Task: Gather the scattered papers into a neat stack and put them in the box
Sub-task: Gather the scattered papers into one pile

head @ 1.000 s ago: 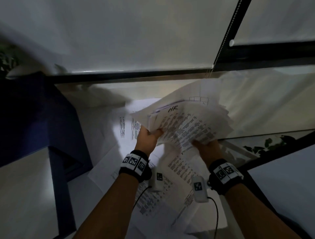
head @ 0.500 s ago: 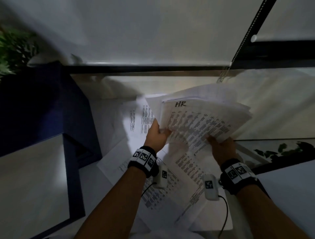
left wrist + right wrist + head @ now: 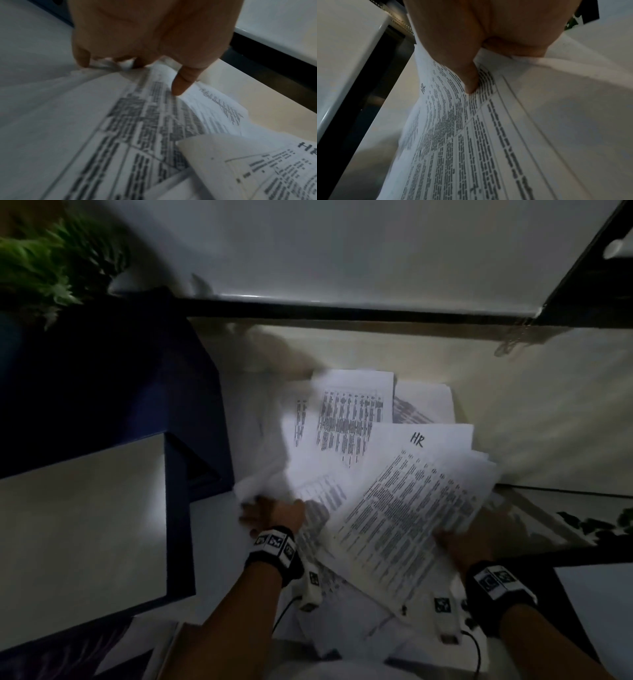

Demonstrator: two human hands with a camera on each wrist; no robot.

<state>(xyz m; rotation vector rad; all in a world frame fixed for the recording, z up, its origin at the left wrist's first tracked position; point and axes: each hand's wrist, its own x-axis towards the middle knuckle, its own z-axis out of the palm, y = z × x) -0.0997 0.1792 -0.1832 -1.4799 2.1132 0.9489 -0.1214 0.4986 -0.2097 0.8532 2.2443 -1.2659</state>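
My right hand (image 3: 476, 539) grips the near right corner of a fanned bundle of printed papers (image 3: 411, 508), topped by a sheet marked "HR". In the right wrist view its thumb (image 3: 471, 83) presses on the top sheet (image 3: 462, 135) with fingers underneath. My left hand (image 3: 270, 513) is low on the table to the left and pinches the edges of loose sheets (image 3: 349, 419) lying there. The left wrist view shows its fingers (image 3: 82, 59) curled on a crumpled paper edge (image 3: 137, 128). The dark blue box (image 3: 191, 412) stands at the left, just beyond my left hand.
A large white panel (image 3: 82, 525) edged in dark blue lies at the near left beside the box. A green plant (image 3: 44, 261) stands at the far left. A dark window frame (image 3: 342, 313) with a blind runs along the back. More sheets (image 3: 342, 628) lie under my wrists.
My left hand has let go of the bundle and dropped down and left onto the loose sheets. The right hand alone holds the bundle, which has come lower and flatter.
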